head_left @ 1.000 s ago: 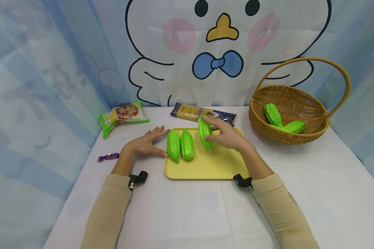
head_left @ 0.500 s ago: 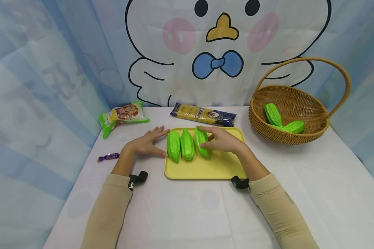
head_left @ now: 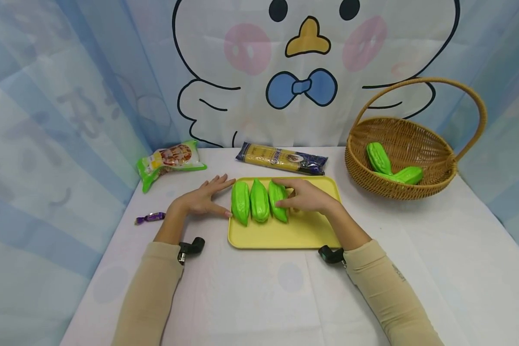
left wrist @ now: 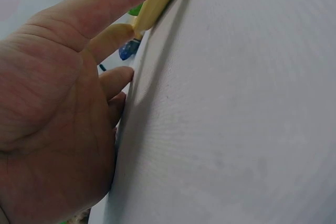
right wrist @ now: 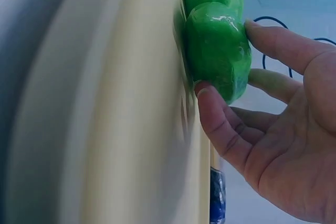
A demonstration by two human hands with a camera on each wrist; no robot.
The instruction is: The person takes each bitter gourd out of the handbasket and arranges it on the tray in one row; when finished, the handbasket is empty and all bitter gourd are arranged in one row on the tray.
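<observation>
Three green ribbed bitter melons lie side by side on a yellow tray (head_left: 307,233): the left one (head_left: 240,204), the middle one (head_left: 259,202) and the right one (head_left: 278,199). My right hand (head_left: 307,196) holds the right bitter melon between thumb and fingers, down on the tray; in the right wrist view its fingertips meet the shiny melon (right wrist: 218,48). My left hand (head_left: 201,198) is spread at the tray's left edge, thumb and fingertips at the rim. In the left wrist view the left palm (left wrist: 58,114) faces the camera with nothing in it.
A wicker basket (head_left: 398,192) with a tall handle stands at the back right, holding green bitter melons (head_left: 378,158). Behind the tray lies a yellow-and-blue pasta packet (head_left: 281,158). A green snack bag (head_left: 173,161) and a purple-wrapped candy (head_left: 150,218) are on the left.
My right hand has lowered the third bitter melon onto the tray and shifted it left, close beside the middle one. My left hand has stayed in place.
</observation>
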